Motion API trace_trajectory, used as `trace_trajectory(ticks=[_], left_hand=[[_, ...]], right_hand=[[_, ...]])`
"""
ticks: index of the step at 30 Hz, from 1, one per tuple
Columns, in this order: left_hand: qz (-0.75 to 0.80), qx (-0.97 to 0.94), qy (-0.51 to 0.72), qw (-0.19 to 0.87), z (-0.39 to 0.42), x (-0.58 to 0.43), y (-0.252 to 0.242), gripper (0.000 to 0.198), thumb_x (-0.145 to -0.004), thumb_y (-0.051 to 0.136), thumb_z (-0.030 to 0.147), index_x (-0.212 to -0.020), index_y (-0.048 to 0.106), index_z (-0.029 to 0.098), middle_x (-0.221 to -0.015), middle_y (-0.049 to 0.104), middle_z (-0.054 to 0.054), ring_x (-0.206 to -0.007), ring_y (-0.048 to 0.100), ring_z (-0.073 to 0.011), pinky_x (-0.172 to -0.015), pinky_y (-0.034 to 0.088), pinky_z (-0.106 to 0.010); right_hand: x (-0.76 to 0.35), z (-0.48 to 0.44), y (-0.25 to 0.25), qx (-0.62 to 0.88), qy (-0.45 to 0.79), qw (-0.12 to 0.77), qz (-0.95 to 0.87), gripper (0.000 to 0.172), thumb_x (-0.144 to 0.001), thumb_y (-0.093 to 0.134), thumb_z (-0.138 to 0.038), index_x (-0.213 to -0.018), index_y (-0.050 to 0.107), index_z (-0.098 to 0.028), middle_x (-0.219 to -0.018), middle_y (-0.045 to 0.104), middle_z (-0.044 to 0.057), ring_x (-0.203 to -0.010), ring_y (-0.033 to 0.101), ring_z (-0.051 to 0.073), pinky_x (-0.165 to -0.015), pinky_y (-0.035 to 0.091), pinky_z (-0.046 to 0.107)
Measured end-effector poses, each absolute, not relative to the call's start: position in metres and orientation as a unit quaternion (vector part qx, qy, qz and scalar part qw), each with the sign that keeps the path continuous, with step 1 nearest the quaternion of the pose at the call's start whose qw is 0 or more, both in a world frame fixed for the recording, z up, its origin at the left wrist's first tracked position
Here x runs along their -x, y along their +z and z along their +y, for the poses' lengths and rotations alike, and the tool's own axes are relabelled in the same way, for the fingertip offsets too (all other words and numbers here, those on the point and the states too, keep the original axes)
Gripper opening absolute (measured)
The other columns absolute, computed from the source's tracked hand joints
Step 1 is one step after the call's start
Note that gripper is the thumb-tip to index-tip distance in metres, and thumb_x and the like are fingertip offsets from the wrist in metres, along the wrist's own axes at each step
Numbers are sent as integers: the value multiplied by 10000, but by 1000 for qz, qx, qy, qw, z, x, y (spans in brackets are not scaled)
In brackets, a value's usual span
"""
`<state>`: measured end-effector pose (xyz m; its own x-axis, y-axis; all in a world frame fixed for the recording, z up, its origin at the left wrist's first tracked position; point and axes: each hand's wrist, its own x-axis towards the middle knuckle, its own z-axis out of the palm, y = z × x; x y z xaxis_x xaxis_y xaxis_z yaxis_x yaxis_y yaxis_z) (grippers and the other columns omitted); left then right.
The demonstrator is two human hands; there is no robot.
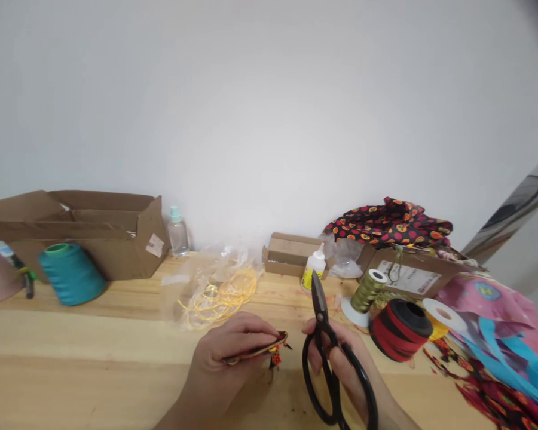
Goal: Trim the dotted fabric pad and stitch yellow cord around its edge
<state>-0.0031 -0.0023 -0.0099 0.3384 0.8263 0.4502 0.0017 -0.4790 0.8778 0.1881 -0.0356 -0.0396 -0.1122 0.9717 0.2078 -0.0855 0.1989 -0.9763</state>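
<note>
My left hand is closed round a small flat fabric piece, dark and patterned in red and yellow with a tan edge. A little scrap of the same cloth and some thread ends hang from its right end. My right hand grips a pair of black-handled scissors around the pivot and handle. The blades point up and away from me and look closed together. A gap separates the scissors from the fabric piece. Fingers hide most of the piece.
Along the wall stand a cardboard box, a clear bottle, a glue bottle and a small box. Yellow cord lies mid-table. A teal thread cone is left; a red-black spool and patterned cloth are right.
</note>
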Motion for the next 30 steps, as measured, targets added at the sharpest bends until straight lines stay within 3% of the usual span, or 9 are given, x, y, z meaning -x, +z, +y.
trace_trajectory(ticks=[7, 15, 19, 22, 24, 30], left_hand=[[224, -802, 514, 208, 0, 8, -9, 218, -649, 652, 198, -825, 688, 321, -764, 689, -51, -779, 551, -217, -769, 420, -342], [156, -826, 540, 23, 6, 9, -19, 205, -794, 483, 198, -862, 660, 278, -840, 646, -36, -855, 512, -180, -845, 374, -408], [168, -834, 511, 125, 5, 8, -20, 187, -766, 525, 200, -891, 647, 269, -854, 659, -36, -811, 570, -166, -779, 452, -326], [312, -781, 440, 315, 2, 4, -19, 153, -718, 581, 204, -848, 654, 238, -820, 681, -23, -742, 612, -156, -670, 498, -234], [422, -700, 402, 413, 1, 1, -19, 167, -682, 613, 229, -846, 647, 227, -842, 682, -15, -772, 614, -169, -698, 495, -239], [450, -627, 393, 499, 1, -2, -23, 336, -633, 645, 255, -958, 566, 227, -935, 633, -12, -885, 559, -188, -791, 441, -280]], right_hand=[[-181, -34, -30, 455, 470, 613, -443, 383, -706, 562, -441, -938, 502, -141, -549, 440, -30, -457, 401, 84, -395, 295, 186], [-180, -34, -37, 443, 510, 591, -440, 331, -698, 619, -332, -947, 521, -138, -591, 531, -6, -489, 461, 81, -428, 353, 182], [-178, -34, -40, 397, 566, 601, -401, 363, -668, 658, -281, -980, 517, -161, -635, 560, -7, -466, 494, 78, -414, 378, 181], [-178, -34, -39, 352, 607, 618, -354, 381, -678, 636, -360, -980, 529, -153, -683, 617, 30, -558, 572, 119, -538, 454, 238], [-179, -34, -40, 327, 635, 621, -322, 405, -684, 602, -434, -976, 534, -161, -715, 646, 53, -652, 610, 157, -647, 467, 289], [-186, -34, -37, 307, 625, 631, -343, 473, -625, 597, -531, -965, 506, -215, -904, 659, 101, -876, 595, 231, -768, 434, 344]])
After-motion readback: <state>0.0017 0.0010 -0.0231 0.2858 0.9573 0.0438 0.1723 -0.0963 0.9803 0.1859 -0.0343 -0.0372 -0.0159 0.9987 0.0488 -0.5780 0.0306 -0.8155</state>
